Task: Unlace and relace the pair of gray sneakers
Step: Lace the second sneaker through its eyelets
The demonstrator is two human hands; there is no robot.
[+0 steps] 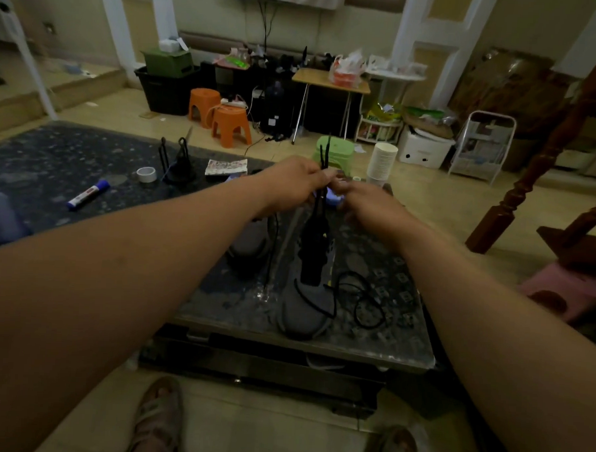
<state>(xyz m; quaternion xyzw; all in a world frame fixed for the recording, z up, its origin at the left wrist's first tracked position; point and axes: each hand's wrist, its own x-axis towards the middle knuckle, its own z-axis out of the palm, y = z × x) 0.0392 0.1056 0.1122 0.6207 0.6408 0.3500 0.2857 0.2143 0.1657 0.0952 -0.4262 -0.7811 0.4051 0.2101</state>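
Sandalled feet (158, 421) sit right at the bottom, and both bare forearms reach out over the glass-topped table (417, 350). Out at the far end, the left hand (288, 184) and right hand (362, 201) meet above the near gray sneaker (303, 315), which lies toe toward the camera.

The left hand's fingers are curled in a pinch on the black lace ends (324, 155), which stick straight up above the knuckles. The right hand looks pinched on the same strands just beside it, though that side is blurry, so it's less certain.

The second sneaker (251, 241) sits just to the left, partly behind the left forearm. A loose lace (366, 305) lies coiled on the table next to the near shoe's toe.

Best guess: she or he is mid-lacing on the near shoe, drawing both ends up taut to even them. Whether it's going in or coming out, hard to say. Next move probably needs one end singled out and aimed at an eyelet, fiddly in this dim light.

Marker (88, 194) and tape roll (145, 174) sit off to the left.
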